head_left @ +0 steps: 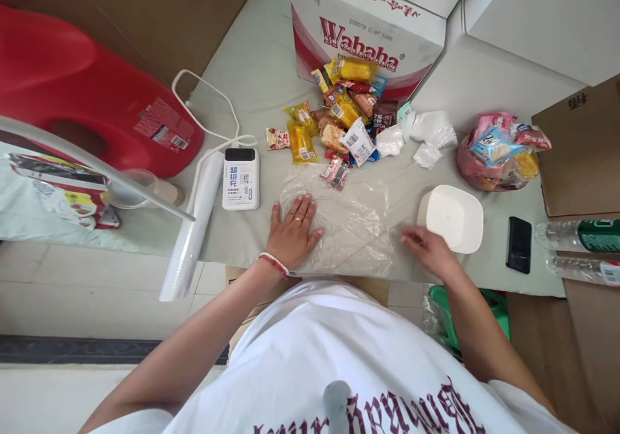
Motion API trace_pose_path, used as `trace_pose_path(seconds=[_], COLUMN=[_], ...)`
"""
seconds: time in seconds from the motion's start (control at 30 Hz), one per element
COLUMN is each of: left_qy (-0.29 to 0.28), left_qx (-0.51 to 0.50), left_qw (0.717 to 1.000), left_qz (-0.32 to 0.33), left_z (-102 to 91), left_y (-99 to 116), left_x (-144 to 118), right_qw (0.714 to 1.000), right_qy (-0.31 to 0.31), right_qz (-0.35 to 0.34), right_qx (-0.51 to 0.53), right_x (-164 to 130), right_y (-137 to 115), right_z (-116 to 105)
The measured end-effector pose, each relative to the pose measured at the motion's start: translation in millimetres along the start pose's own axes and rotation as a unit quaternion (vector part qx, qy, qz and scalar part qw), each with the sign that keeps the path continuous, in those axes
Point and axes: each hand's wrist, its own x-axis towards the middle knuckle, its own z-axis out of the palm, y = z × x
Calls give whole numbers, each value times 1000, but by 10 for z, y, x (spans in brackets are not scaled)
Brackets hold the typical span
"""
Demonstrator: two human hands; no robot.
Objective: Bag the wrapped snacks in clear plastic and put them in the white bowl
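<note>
A clear plastic bag (349, 227) lies flat on the cloth-covered table in front of me. My left hand (294, 230) presses palm down on its left part, fingers spread, holding nothing. Just past the bag's right edge is my right hand (429, 248), its fingers loosely bent and nothing visible in them. Beside that hand stands a white square plastic container (455, 217). Beyond the bag is a heap of wrapped snacks (343, 111), with a small red-and-white packet (335, 172) at the bag's far edge.
Left of the bag are a white power bank (241, 182), a plastic film roll (194, 234) and a red jug (92, 92). Crumpled white bags (431, 130), a filled snack bag (498, 156), a black phone (518, 245) and plastic bottles (598, 236) are right. A Wahaha carton (368, 27) stands behind.
</note>
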Motion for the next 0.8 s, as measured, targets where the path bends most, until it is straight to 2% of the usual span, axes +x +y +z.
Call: trace_pose_path(seconds=[0.07,0.1,0.17,0.23,0.27,0.37,0.47,0.53,0.6,0.63,0.7,0.8], left_qy=[1,0,0,2,4,14,27,28,23,21,19,30], left_qx=[3,4,6,5,5,4,1,-2,-5,-6,-10,-22], left_qw=[1000,1000,1000,1000,1000,1000,1000,1000,1000,1000,1000,999], left_qz=[6,8,11,14,14,12,3,2,4,4,6,9], left_z=[20,25,26,22,21,31,44,45,43,44,49,58], left_y=[10,19,34,43,44,47,58,66,66,62,48,13], left_x=[-34,-51,-82,-104,-110,-115,-114,-115,-113,-110,-99,-87], right_qw=[989,980,964,948,944,933,909,889,879,878,878,872], right_qy=[96,123,143,176,174,145,194,252,262,239,160,26], right_qz=[-78,-115,-178,-198,-199,-208,-251,-269,-285,-299,-330,-349], right_qx=[-85,-106,-134,-176,-199,-253,-272,-272,-279,-287,-308,-342], right_x=[260,452,916,1391,1592,1906,1732,1433,1091,929,659,464], right_y=[-237,-389,-715,-1004,-1113,-1245,-1142,-1042,-977,-964,-970,-997], right_z=[-58,-34,103,298,387,489,280,67,-71,-81,37,449])
